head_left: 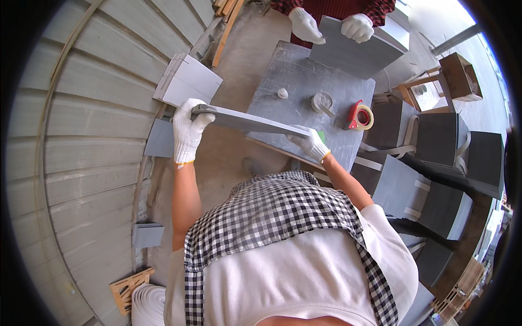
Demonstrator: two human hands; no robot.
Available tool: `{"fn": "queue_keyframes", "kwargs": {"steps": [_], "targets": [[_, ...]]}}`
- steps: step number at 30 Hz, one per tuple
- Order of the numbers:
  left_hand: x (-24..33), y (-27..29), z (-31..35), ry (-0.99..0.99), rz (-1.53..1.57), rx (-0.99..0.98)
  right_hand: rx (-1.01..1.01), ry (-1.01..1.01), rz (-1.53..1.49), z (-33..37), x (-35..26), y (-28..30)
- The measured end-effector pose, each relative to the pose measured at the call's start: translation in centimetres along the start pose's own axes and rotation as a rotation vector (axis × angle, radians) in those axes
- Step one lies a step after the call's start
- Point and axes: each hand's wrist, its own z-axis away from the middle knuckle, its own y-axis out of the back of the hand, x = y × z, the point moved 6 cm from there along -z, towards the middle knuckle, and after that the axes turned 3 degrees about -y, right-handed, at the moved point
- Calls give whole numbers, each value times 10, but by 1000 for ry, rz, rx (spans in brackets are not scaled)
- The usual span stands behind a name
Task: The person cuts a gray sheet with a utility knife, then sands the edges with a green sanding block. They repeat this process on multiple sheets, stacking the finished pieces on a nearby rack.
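My left hand (187, 127), in a white knit glove, is closed round the left end of a flat grey tile (250, 121). The tile is held up nearly edge-on over the near side of the table. A small dark grey piece (205, 109) shows at my left fingers; I cannot tell what it is. My gloved right hand (311, 144) grips the tile's other end, with a bit of green (321, 136) beside it. On the grey tabletop (272, 87) lie a small white lump (282, 93), a round tin (322, 101) with a spatula (328, 112) in it, and a red tape dispenser (360, 116).
Across the table, a person's gloved hands (357, 27) hold a larger dark grey tile (353, 51) on edge. White boards (190, 81) lean at the left by the ribbed wall (92, 136). Strapped stacks of grey tiles (440, 136) stand at the right, with a wooden box (459, 79) behind.
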Motion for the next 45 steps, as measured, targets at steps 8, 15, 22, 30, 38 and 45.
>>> {"fn": "queue_keyframes", "kwargs": {"steps": [8,15,22,30,38,45], "targets": [[-11,11,26,145,33,212,-40,-327,476,4,-3,16],[-109,2,52,504,183,402,79,-268,312,-12,-11,9],[-230,-23,94,851,173,473,91,-399,427,-54,39,-3],[-273,-27,142,1080,325,603,-40,-486,706,-102,39,-30],[-300,-22,182,1274,388,771,173,-485,512,-121,37,-40],[-320,-26,186,1277,482,833,607,-257,551,-143,19,-11]]}}
